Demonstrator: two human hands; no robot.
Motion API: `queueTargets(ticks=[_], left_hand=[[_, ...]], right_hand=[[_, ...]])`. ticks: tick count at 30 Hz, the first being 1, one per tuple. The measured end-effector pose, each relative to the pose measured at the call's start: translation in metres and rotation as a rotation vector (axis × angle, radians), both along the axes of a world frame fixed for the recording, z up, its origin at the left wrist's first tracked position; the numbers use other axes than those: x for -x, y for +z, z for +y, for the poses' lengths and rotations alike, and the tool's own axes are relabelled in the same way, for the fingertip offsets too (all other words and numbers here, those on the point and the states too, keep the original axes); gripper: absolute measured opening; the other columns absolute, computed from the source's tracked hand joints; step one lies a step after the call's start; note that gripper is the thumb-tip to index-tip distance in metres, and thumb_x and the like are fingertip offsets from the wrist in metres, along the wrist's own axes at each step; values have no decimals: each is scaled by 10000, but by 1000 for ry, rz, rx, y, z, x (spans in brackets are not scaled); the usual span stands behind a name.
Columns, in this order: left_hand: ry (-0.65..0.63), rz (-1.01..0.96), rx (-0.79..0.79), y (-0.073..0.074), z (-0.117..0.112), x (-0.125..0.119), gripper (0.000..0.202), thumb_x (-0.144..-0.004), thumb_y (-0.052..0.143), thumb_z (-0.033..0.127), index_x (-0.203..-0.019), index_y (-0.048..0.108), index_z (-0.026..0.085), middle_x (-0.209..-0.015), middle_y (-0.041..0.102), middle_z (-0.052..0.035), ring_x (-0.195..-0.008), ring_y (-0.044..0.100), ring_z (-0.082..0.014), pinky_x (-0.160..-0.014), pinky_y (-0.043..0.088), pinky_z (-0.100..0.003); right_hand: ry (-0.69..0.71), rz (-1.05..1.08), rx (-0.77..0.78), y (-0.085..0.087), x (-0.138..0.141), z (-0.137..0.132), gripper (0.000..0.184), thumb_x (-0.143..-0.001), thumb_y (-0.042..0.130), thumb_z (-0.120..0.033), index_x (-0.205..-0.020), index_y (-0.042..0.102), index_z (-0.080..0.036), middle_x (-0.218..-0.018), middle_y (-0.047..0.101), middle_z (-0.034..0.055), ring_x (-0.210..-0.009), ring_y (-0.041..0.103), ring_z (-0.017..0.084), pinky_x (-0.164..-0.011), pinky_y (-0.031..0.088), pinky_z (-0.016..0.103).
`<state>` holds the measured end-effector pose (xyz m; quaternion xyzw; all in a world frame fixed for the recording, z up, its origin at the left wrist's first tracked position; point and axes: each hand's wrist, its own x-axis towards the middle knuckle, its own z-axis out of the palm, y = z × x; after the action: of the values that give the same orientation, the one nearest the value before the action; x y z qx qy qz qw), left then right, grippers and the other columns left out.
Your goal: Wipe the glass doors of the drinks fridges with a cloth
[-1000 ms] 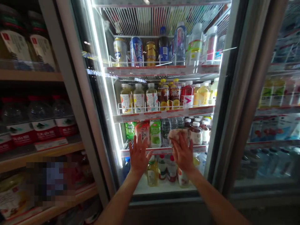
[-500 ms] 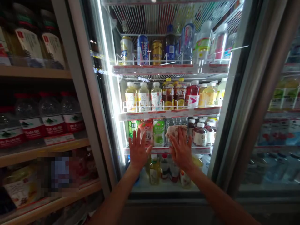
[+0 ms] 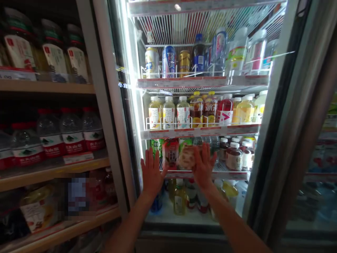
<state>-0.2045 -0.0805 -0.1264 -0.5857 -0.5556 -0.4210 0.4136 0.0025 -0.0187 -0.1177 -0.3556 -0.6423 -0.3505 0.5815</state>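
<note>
My left hand (image 3: 151, 174) lies flat with fingers spread on the glass door (image 3: 131, 105) of a lit drinks fridge, just left of a red carton (image 3: 170, 153) behind the glass. My right hand (image 3: 204, 168) presses a crumpled pale cloth (image 3: 186, 157) against the same glass, with its fingers stretched upward beside the cloth. The cloth covers a green bottle on the third shelf. Both forearms reach up from the bottom of the view.
Inside the fridge are cans (image 3: 168, 61) on the top shelf, tea and juice bottles (image 3: 168, 114) below, and dark jars (image 3: 233, 156) at right. Wooden shelves with water bottles (image 3: 71, 133) stand to the left. A grey door frame (image 3: 297, 140) and another fridge are at right.
Both hands have slid leftward across the glass. The cloth went from in front of the clear bottles to in front of the green bottle. My view has shifted left.
</note>
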Motion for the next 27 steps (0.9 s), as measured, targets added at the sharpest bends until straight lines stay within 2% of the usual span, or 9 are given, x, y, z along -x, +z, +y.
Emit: queueTargets(ticks=[2,4,8,13,16,19,22,25,27], left_hand=[[-50,10,-40,1,-4,-12,721,-863,535,384,-1456,183,178,-1473,291,-205,-1397,183,-318,-1084,239,-568],[-197,61,-47,2,-9,-29,643,-877,520,316,-1439,234,193,-1428,387,-176,-1373,274,-279,-1080,307,-503],[-463,41,33,2,-10,-58,481,-902,409,149,-1378,346,183,-1309,522,-134,-1268,447,-184,-1022,430,-358],[-580,-93,41,2,-6,-51,423,-875,347,56,-1269,446,175,-1313,527,-112,-1251,469,-157,-1011,456,-343],[-550,-171,19,5,-7,-40,274,-867,417,99,-1094,539,190,-1235,577,-87,-1184,531,-166,-975,485,-352],[-443,-158,14,10,-7,-31,186,-859,479,154,-1020,567,189,-1295,524,-105,-1227,491,-203,-993,464,-387],[-320,-106,-16,17,-8,-17,313,-849,512,194,-1162,514,175,-1401,415,-150,-1331,359,-258,-1060,370,-473],[-206,-118,-47,24,-5,-2,491,-856,516,231,-1327,383,186,-1456,337,-169,-1381,258,-272,-1097,279,-514],[-171,-117,-52,28,1,-1,567,-869,502,249,-1394,295,200,-1485,286,-170,-1401,199,-271,-1112,230,-521]], right_hand=[[64,-47,-28,4,24,-3,562,-897,414,-220,-1440,272,-251,-1456,368,115,-1408,190,228,-1134,105,513],[100,-71,-59,7,36,-4,541,-899,428,-231,-1426,306,-241,-1389,468,97,-1407,198,199,-1149,72,480],[108,-63,-45,2,30,-7,534,-894,433,-201,-1417,323,-189,-1381,473,119,-1412,176,178,-1157,48,458],[215,-353,-41,-14,21,-16,510,-858,445,-183,-1366,410,-215,-1379,484,76,-1405,203,192,-1153,82,494],[166,-381,-27,-19,29,-15,477,-833,532,-236,-1307,486,-257,-1365,501,59,-1411,175,210,-1150,59,501],[139,-411,-60,-16,21,-9,420,-810,578,-248,-1223,552,-318,-1387,475,27,-1402,196,207,-1148,63,498],[61,-339,-70,-5,-27,3,360,-828,534,-213,-1172,587,-303,-1439,402,24,-1389,232,213,-1137,121,505],[-155,-25,-46,6,-89,17,413,-841,505,-238,-1253,534,-252,-1531,194,84,-1391,219,283,-1084,212,546],[-269,175,-31,10,-112,23,514,-857,482,-285,-1362,416,-224,-1539,127,133,-1389,203,331,-1045,236,593]])
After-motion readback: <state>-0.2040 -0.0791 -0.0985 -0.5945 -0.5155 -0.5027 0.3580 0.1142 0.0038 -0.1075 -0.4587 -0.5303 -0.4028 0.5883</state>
